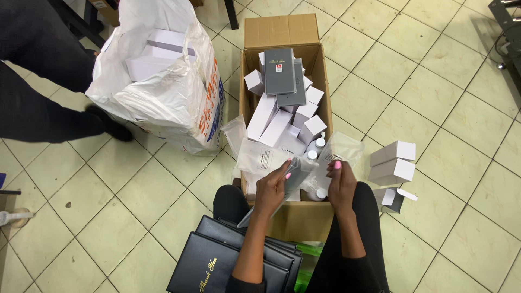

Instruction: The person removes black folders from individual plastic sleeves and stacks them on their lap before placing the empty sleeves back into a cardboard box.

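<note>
- Head view: the left hand (273, 187) pinches a clear plastic sleeve (296, 176) with something dark and flat inside, thumb and fingers closed on its edge, at the near end of the open cardboard box (282, 32).
- The right hand (341, 184) grips the other side of the same sleeve, fingers curled narrow around it, beside small white bottles (316, 145) at the box's near right corner.
- Deeper in the box lie white cartons (268, 116) and, at the far end, two grey flat cases (280, 71).
- To handle the sleeve well, I judge both hands should hold it taut and level so the dark piece does not catch on the film.
- Dark folders (228, 260) rest on the person's lap; three white cartons (393, 161) sit on the tiled floor (434, 87) right of the box.
- A white plastic bag (163, 92) of cartons stands left of it, beside another person's dark-clad leg (38, 70).
</note>
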